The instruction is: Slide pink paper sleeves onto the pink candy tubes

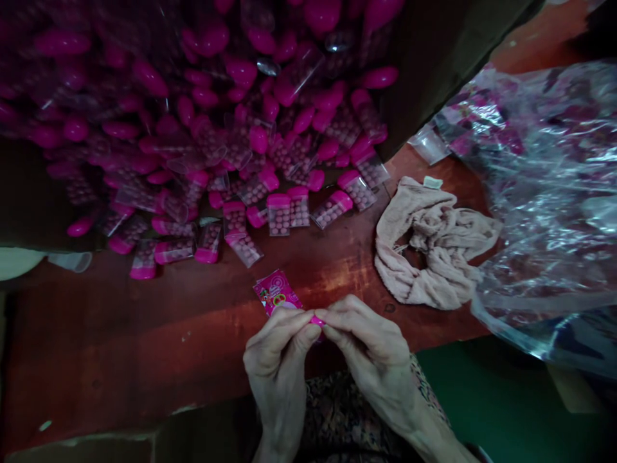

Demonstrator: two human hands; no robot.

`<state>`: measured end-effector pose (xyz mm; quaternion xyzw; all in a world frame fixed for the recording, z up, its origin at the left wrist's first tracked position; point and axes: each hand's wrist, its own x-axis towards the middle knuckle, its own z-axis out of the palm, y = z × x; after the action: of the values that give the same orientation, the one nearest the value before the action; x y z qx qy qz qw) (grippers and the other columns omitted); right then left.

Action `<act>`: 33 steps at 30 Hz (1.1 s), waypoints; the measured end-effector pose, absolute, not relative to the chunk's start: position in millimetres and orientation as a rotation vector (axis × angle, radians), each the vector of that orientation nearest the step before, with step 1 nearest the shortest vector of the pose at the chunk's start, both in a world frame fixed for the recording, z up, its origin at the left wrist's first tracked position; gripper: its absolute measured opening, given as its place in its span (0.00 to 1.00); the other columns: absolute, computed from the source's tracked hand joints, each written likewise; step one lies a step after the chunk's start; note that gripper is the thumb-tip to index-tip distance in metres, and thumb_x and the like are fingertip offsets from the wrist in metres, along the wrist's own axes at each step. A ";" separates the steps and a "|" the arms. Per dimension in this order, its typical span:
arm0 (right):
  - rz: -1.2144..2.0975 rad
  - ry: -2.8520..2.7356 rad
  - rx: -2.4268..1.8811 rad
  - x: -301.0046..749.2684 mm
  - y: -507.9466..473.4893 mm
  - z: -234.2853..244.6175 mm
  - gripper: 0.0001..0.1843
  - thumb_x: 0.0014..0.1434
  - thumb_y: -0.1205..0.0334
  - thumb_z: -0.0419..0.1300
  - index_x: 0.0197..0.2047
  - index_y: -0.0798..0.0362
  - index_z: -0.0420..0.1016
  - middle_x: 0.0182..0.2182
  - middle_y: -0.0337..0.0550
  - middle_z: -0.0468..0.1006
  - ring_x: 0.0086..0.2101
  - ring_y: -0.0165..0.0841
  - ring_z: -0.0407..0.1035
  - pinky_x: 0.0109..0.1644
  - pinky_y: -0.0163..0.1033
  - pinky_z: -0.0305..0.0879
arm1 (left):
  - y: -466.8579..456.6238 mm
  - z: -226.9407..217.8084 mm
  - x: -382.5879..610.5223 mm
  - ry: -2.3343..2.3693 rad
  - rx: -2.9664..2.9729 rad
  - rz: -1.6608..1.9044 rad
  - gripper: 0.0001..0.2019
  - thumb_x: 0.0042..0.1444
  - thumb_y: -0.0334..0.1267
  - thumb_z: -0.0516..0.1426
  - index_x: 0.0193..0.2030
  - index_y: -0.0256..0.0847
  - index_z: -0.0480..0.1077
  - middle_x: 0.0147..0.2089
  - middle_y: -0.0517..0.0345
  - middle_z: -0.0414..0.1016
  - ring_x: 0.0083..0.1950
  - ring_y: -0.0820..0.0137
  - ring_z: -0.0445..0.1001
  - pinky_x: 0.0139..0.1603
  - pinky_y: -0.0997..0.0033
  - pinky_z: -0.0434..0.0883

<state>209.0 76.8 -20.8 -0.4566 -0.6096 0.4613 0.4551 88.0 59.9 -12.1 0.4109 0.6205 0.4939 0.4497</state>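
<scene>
Both my hands meet over the near edge of the red table, fingertips nearly touching. Between them is a small bright pink piece [317,320], mostly covered by the fingers, so I cannot tell exactly what it is. My left hand [278,347] pinches it from the left with thumb and forefinger. From the other side, my right hand [366,344] pinches it too. Just beyond the left fingers lie pink printed labels [277,290] with a round, colourful design. Farther back, several clear containers of small pink balls with pink caps [279,214] lie on the tabletop.
A big dark box [419,58], tipped open toward me, spills a heap of pink-capped containers. A crumpled beige cloth [429,247] lies to the right, beside a large clear plastic bag [554,212] with pink items. A small clear cup [71,260] rests at left on the red table [120,341].
</scene>
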 end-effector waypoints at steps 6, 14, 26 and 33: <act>1.118 -1.623 -1.092 211.5 79.8 -31.2 0.13 0.60 0.68 0.55 0.48 0.52 0.74 0.30 0.42 0.71 0.29 0.29 0.68 0.31 0.33 0.70 | 60.6 -23.2 85.0 1.439 0.535 1.209 0.04 0.49 0.33 0.61 0.28 0.42 0.78 0.29 0.60 0.75 0.34 0.72 0.71 0.36 0.74 0.67; 1.262 -1.498 -1.128 221.1 88.4 -29.7 0.11 0.60 0.67 0.55 0.43 0.51 0.78 0.28 0.41 0.75 0.28 0.29 0.70 0.30 0.34 0.69 | 68.1 -15.8 78.1 1.293 0.327 1.057 0.08 0.43 0.37 0.64 0.33 0.43 0.79 0.35 0.55 0.77 0.36 0.70 0.74 0.39 0.72 0.70; 1.200 -1.519 -1.160 214.4 73.8 -24.7 0.10 0.59 0.68 0.57 0.40 0.52 0.79 0.28 0.43 0.76 0.29 0.30 0.71 0.30 0.33 0.71 | 52.6 -25.7 90.2 1.336 0.591 1.160 0.05 0.48 0.28 0.61 0.27 0.42 0.75 0.33 0.60 0.69 0.36 0.72 0.68 0.38 0.74 0.66; 1.069 -1.415 -1.253 208.0 70.3 -27.9 0.11 0.59 0.72 0.53 0.30 0.54 0.75 0.23 0.40 0.73 0.25 0.28 0.68 0.27 0.32 0.67 | 50.3 -24.3 97.6 1.427 0.603 1.148 0.06 0.54 0.33 0.57 0.27 0.41 0.72 0.31 0.61 0.70 0.35 0.73 0.67 0.39 0.76 0.65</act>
<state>208.0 70.3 -27.9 -0.5105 -0.5765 0.4356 0.4662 97.6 50.3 -24.3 0.2570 0.6080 0.4892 0.5700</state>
